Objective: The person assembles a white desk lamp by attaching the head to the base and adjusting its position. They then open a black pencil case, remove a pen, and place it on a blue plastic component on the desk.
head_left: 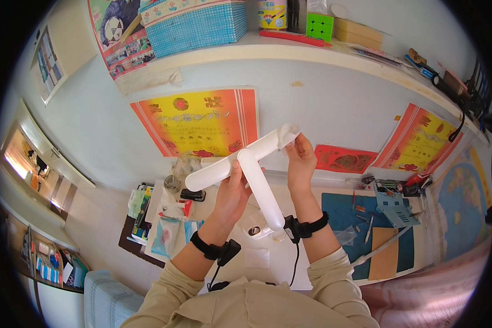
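Observation:
A white T-shaped desk lamp [262, 188] is raised in front of me, its long head slanting up to the right and its arm running down toward me. My left hand [232, 188] is closed on the lamp's head left of the joint, thumb in front and the other fingers partly hidden behind. At the head's upper right end, my right hand [302, 156] pinches a thin whitish wipe [286, 134] wrapped against the lamp. Whether it is cloth or film is hard to make out. Below the arm shows a white rounded part with a dark oval [254, 230].
A white desk [257, 259] spreads below, with a black item [193, 195] and packets [164, 235] at left. On the right lie a dark green cutting mat [333, 210] and a brown board [384, 258]. A loaded shelf [290, 48] runs overhead.

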Motion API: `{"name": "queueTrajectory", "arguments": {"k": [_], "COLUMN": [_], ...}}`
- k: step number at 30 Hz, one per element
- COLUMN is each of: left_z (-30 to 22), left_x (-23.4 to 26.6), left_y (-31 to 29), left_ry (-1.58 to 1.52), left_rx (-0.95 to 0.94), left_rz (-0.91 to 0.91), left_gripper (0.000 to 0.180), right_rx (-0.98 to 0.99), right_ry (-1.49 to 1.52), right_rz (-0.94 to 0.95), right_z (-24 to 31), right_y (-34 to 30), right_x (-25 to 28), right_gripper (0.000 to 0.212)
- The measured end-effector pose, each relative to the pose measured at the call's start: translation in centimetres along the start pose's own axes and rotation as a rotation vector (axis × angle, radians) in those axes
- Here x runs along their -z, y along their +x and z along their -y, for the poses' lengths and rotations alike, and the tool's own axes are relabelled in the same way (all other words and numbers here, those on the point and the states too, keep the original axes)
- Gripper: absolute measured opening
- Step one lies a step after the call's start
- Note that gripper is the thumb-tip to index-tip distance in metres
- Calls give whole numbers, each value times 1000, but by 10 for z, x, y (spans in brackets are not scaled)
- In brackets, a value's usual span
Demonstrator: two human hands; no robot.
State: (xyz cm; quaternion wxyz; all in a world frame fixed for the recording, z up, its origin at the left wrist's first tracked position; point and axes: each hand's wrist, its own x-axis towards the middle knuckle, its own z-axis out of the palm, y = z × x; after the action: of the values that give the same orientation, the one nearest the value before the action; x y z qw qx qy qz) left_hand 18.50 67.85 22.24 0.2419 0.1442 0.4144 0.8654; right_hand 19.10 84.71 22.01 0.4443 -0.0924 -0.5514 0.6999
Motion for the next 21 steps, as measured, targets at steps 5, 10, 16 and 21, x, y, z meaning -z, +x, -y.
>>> {"name": "queueTrajectory", "arguments": {"k": [5, 10, 16, 21], "left_z": [2, 2, -1, 2], "left_x": [0, -2, -1, 5], "left_y": [-1, -3, -4, 0], "left_ry": [79, 106, 53, -48], "left_rx": [-11, -11, 30, 26], "left_rz": [21, -8, 31, 9], "left_gripper": [52, 53, 51, 50], "right_rx": [-17, -251, 559, 919], "right_ry": [203, -97, -883, -876], "right_rz": [99, 379, 365, 629], "right_z": [-2, 8, 33, 35], "right_y": [27, 69, 48, -9], "right_x": [8, 26, 17, 3], "right_gripper": [25, 24, 25, 46]}}
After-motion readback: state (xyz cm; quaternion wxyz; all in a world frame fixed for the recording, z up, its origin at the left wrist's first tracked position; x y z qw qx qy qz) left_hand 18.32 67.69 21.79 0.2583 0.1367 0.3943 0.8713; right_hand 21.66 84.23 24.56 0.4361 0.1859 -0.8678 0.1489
